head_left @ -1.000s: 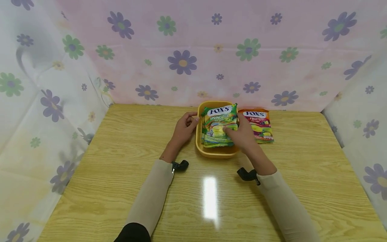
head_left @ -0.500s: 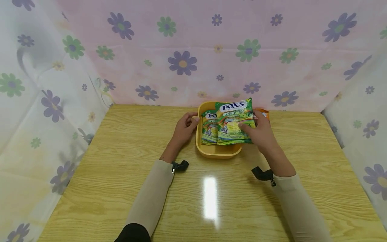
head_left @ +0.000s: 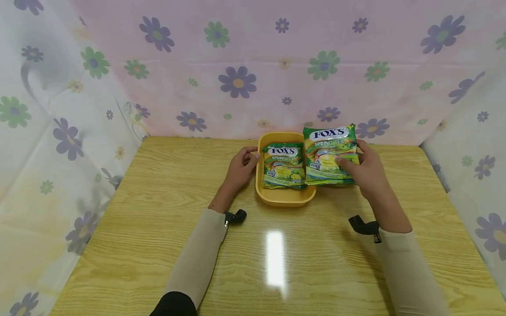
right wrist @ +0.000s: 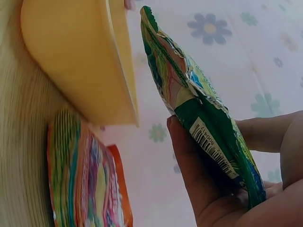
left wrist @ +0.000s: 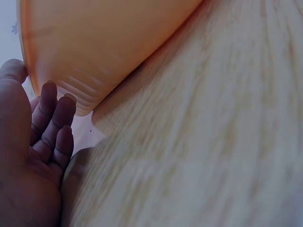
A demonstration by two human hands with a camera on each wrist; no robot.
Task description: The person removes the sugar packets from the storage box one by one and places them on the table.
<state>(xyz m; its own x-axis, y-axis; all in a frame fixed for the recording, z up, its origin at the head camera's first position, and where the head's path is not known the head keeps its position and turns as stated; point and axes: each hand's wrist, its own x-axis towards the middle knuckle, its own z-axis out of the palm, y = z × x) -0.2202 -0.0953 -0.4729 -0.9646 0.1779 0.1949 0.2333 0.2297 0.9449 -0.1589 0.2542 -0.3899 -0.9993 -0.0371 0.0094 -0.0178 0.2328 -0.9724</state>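
Observation:
My right hand [head_left: 369,169] pinches a green Fox's Spring Tea candy bag [head_left: 330,160], thumb on its front and fingers behind. In the right wrist view the candy bag [right wrist: 208,127] shows edge-on, with a barcode on its back. It hangs over the right rim of a yellow plastic container [head_left: 284,202]. Another green Spring Tea bag [head_left: 282,169] lies inside that container. At the left side my left hand [head_left: 239,169] holds the rim, thumb on the edge. The left wrist view shows its curled fingers [left wrist: 64,116] against the container's outer wall.
An orange-red candy bag [right wrist: 90,179] lies on the wooden table [head_left: 166,184] right of the container; in the head view the raised green bag hides it. Flower-patterned cloth [head_left: 276,79] stands behind and at both sides.
My right hand has lifted one green candy bag out of the container and carried it right, over the orange-red bag. The second green bag inside is uncovered. My left hand has stayed put.

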